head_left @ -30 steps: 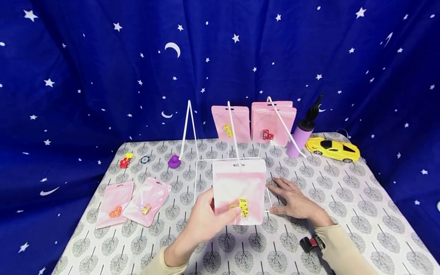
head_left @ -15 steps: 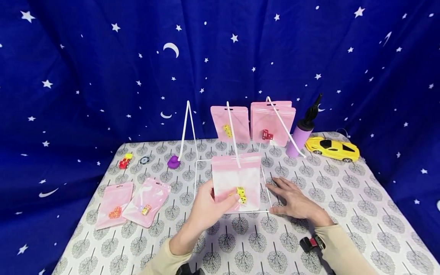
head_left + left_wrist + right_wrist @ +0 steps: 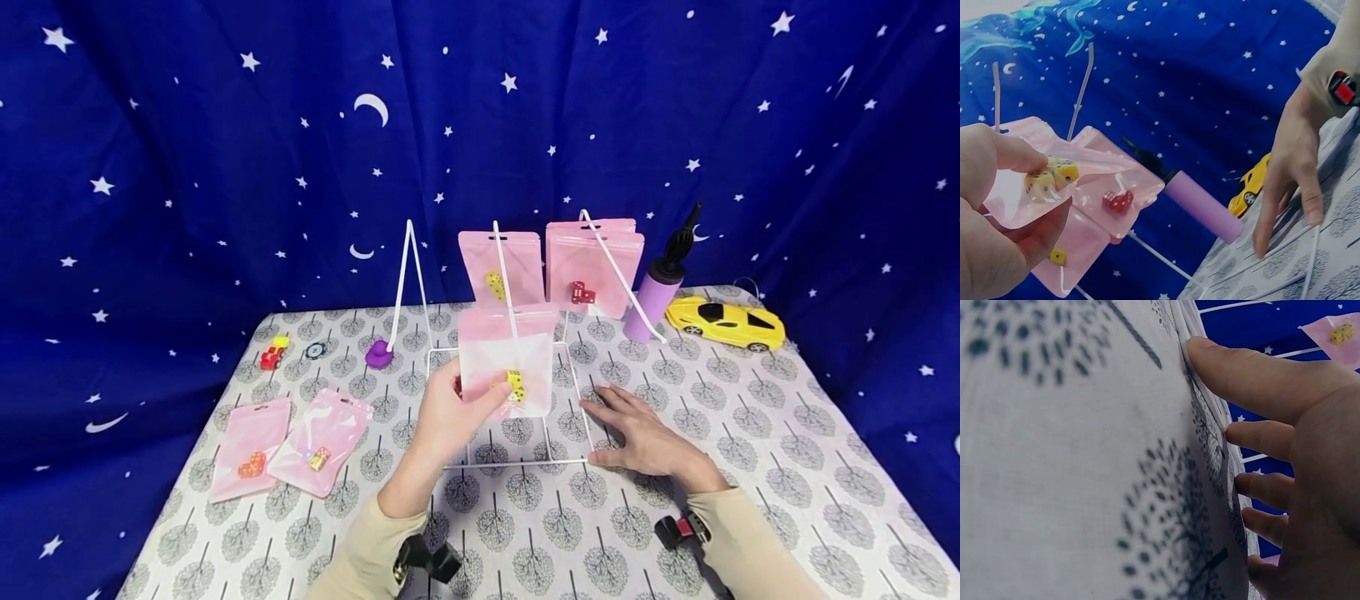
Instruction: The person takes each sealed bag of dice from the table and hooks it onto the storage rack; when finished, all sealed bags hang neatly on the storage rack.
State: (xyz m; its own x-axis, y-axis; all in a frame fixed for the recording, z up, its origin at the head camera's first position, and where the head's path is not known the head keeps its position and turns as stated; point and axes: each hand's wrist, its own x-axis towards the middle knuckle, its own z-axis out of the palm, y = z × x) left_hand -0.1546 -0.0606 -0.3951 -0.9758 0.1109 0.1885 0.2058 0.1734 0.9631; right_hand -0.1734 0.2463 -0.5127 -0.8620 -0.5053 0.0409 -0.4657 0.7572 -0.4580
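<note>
My left hand (image 3: 450,417) pinches a pink zip bag (image 3: 480,350) near its bottom, thumb in front over the yellow dice (image 3: 515,385) inside. The middle prong of a white wire display rack (image 3: 517,463) overlaps the bag's upper part, its tip in front; the hang hole cannot be made out. Behind it, another pink bag with yellow dice (image 3: 495,285) hangs on that prong. Pink bags, the front one with red dice (image 3: 582,292), hang on the right prong. My right hand (image 3: 641,433) rests with spread fingers at the rack base's right front corner, thumb touching the wire (image 3: 1179,331).
Two pink bags, with orange dice (image 3: 252,465) and a yellow-and-red die (image 3: 319,457), lie at left. A purple duck (image 3: 379,354), red toy car (image 3: 274,353) and small round dial (image 3: 316,350) sit behind them. A purple hand pump (image 3: 651,308) and yellow toy car (image 3: 725,324) stand at right.
My left hand has moved the pink bag up and back along the middle prong, toward the bag hanging behind. My right hand stays at the base corner.
</note>
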